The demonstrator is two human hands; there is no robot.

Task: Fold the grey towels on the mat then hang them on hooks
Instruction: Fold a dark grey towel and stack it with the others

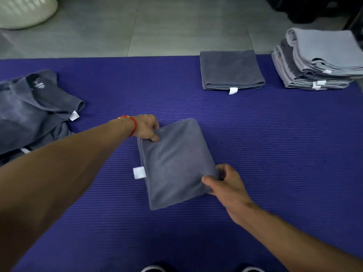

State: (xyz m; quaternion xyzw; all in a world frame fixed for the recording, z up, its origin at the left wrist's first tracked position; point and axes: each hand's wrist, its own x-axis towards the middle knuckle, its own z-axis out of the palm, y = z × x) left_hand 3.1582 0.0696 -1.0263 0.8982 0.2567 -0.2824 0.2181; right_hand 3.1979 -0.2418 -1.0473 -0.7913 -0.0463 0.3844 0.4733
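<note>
Grey folded towel (174,163) on the mat (255,154), opposite corners pinched by left hand (146,127) and right hand (225,183).

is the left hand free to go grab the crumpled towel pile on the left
Probably not yet: the left hand pinches a corner of the folded towel. The crumpled pile lies beside that arm with bare mat between, so releasing should free it.

an indoor room, likely a home laundry spot, is suggested by a grey tiled floor (176,26) on which a purple ribbed mat (275,154) is laid. beyond the mat's far left corner a white perforated basket (25,10) is seen; folded towel stacks (318,61) are kept at the mat's far right.
</note>
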